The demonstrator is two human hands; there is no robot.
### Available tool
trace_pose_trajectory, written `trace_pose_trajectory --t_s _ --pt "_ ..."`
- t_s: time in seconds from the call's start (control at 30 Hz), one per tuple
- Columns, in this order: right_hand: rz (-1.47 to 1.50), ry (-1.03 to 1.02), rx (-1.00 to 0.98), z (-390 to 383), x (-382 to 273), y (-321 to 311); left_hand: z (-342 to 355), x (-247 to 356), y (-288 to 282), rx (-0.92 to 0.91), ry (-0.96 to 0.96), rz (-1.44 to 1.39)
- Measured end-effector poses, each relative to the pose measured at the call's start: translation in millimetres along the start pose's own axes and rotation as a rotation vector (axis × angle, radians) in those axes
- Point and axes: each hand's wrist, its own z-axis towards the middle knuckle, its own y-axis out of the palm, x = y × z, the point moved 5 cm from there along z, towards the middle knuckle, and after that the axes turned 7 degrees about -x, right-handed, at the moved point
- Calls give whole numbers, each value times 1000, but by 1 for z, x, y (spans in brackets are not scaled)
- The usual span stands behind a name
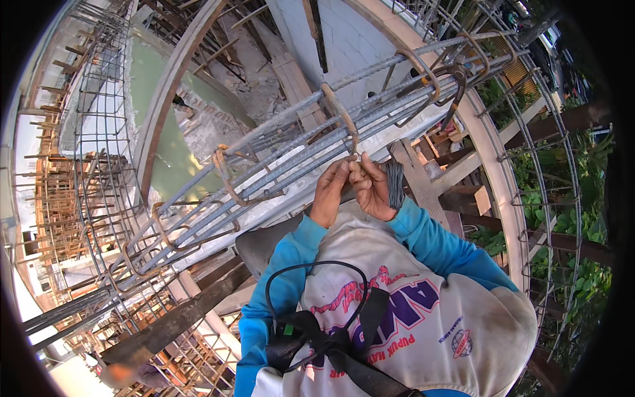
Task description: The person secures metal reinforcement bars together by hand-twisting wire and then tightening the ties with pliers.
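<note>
A steel rebar cage [278, 159] of long ribbed bars and bent stirrups crosses diagonally in front of me. My left hand [331, 188] and my right hand [370, 185] meet just below a rusty stirrup [347, 122], fingertips pinched on a thin piece of tie wire [356, 156] at the bars. A bundle of grey wire [395, 185] hangs at my right wrist. A dark pincer-like hand tool [456, 92] hangs on the cage at upper right. What exactly my fingertips hold is partly hidden by the fingers.
Wooden formwork beams [476, 159] surround the cage. More rebar mesh [99, 132] stands left, over concrete and green surfaces below. Timber scaffolding [49, 218] is at far left, greenery [589, 264] at right. A person [149, 374] is at lower left.
</note>
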Motion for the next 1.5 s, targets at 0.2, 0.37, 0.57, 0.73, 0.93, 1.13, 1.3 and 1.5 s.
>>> trace_pose_trajectory --t_s 0.2,0.37,0.57,0.73,0.93,1.13,1.3,1.5 --pt "-311 89 208 -50 -16 -37 19 -9 28 -129 52 -331" --pt "-873 -42 508 -86 -66 -25 27 -18 21 -113 155 -317" --pt "-1565 -1435 841 -111 -140 50 25 5 16 293 157 328" --pt "-1723 -1008 795 -76 -183 74 23 11 12 324 175 480" --pt "-1321 -1784 601 -97 -193 108 1 -4 2 133 46 160" --pt "-1345 -1873 345 -128 -148 239 -9 2 6 -118 -175 -61" --pt "-1603 -902 174 -135 -146 188 -12 14 9 -161 -175 64" --pt "-1778 59 664 -127 -65 59 -13 16 11 -125 -142 150"
